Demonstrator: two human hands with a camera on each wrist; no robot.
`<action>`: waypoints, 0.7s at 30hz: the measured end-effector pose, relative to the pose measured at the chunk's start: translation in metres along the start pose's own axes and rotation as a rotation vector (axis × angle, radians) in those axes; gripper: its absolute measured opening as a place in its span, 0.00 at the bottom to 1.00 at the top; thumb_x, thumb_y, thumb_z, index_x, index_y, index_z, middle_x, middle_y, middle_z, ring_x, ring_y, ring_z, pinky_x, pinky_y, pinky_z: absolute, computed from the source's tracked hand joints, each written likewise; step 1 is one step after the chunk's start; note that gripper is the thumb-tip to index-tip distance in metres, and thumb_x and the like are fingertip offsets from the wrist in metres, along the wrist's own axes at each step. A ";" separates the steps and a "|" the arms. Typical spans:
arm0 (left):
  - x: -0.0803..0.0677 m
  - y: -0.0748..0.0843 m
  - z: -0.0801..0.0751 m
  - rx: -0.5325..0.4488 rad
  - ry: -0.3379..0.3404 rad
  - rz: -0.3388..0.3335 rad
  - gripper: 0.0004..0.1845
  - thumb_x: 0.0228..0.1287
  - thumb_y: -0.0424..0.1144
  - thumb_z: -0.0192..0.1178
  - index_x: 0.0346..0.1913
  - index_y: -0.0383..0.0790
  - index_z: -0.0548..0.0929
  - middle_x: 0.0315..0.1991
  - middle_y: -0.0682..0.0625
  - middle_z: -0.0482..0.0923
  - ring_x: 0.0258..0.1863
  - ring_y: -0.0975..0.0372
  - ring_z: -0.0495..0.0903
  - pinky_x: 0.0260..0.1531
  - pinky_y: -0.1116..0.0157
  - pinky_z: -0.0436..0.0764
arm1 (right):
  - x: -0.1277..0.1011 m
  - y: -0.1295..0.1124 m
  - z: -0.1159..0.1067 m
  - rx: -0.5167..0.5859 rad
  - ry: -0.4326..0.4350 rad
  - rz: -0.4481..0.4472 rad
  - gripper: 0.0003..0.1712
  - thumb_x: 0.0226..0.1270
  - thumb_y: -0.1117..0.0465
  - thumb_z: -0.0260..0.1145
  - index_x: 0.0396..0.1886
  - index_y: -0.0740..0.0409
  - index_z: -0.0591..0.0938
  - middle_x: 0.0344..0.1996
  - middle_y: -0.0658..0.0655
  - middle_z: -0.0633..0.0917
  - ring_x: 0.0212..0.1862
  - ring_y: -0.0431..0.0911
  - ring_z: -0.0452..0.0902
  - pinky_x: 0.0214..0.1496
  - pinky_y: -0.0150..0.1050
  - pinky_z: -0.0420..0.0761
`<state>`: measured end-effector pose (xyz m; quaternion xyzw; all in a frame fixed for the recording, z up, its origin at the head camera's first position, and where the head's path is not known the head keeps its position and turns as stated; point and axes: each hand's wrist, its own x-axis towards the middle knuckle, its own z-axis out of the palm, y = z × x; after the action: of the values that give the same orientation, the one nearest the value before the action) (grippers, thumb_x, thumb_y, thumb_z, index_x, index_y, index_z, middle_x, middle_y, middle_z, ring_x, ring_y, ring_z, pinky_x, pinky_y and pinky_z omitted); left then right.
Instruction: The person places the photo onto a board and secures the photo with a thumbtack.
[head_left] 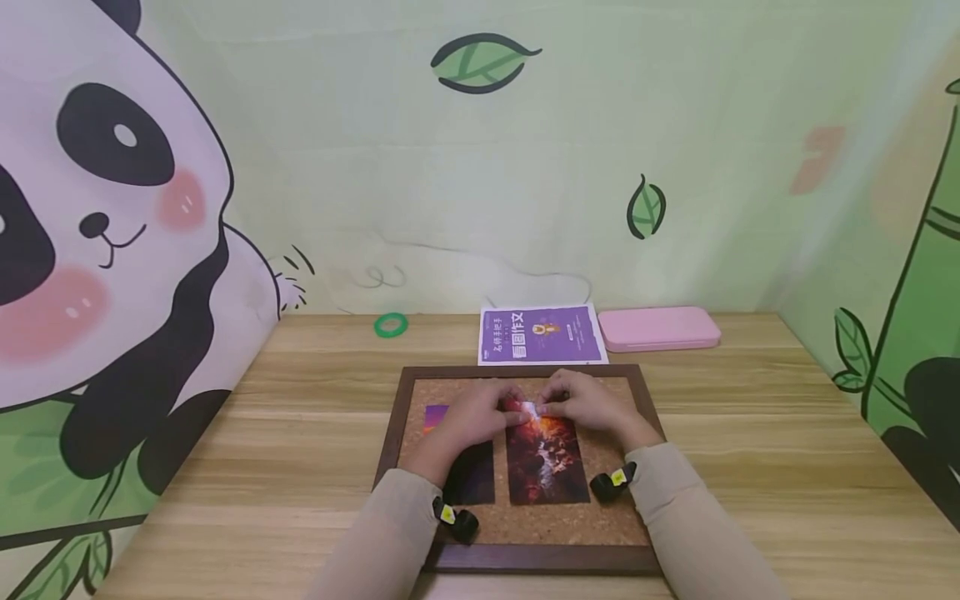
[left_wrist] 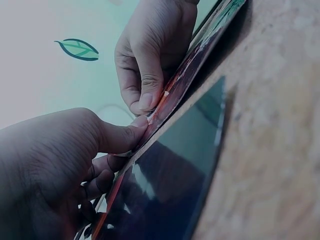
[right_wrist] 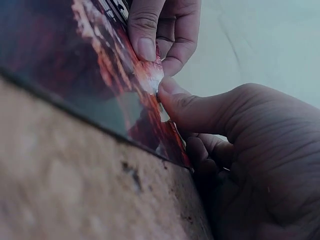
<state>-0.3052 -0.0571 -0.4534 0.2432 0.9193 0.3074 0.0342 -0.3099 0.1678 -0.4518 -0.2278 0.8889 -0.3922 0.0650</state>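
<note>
A dark red and orange picture card [head_left: 546, 467] lies on a cork board [head_left: 555, 527] with a dark brown frame. At the card's top edge my left hand [head_left: 480, 412] pinches it between thumb and fingers. My right hand [head_left: 588, 398] pinches the same edge just to the right, the two thumbs close together. The right wrist view has the right thumb [right_wrist: 192, 107] on the card's face by a small whitish patch at the edge. Left of it, a second picture card [head_left: 476, 475], purple at the top and dark below, is partly hidden under the left hand and wrist.
Behind the board lies a purple and white booklet [head_left: 555, 335], with a pink case [head_left: 660, 327] to its right. A green tape ring [head_left: 391, 325] sits at the back left of the wooden table [head_left: 300, 433]. A panda-printed backdrop rises behind.
</note>
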 end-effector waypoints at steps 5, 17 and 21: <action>0.000 0.001 0.000 0.005 -0.001 0.005 0.12 0.65 0.48 0.68 0.47 0.49 0.85 0.37 0.56 0.82 0.37 0.61 0.77 0.45 0.57 0.76 | 0.000 -0.001 0.002 -0.024 0.010 0.018 0.03 0.65 0.60 0.71 0.34 0.53 0.88 0.36 0.50 0.80 0.41 0.44 0.74 0.48 0.44 0.72; -0.001 0.001 0.001 0.004 -0.012 0.005 0.13 0.65 0.48 0.68 0.49 0.49 0.85 0.38 0.56 0.82 0.38 0.61 0.78 0.46 0.57 0.76 | -0.001 -0.009 0.004 0.001 0.032 0.084 0.03 0.64 0.61 0.72 0.33 0.55 0.88 0.35 0.52 0.80 0.41 0.45 0.73 0.47 0.43 0.73; 0.001 0.000 0.001 0.004 -0.006 0.010 0.13 0.66 0.49 0.68 0.48 0.50 0.84 0.38 0.56 0.82 0.38 0.61 0.78 0.46 0.57 0.77 | 0.001 -0.010 0.005 0.002 0.048 0.072 0.03 0.63 0.61 0.73 0.32 0.56 0.88 0.34 0.52 0.80 0.40 0.46 0.73 0.46 0.44 0.73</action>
<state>-0.3056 -0.0566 -0.4544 0.2486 0.9187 0.3050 0.0348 -0.3062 0.1584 -0.4481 -0.1861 0.8974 -0.3959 0.0579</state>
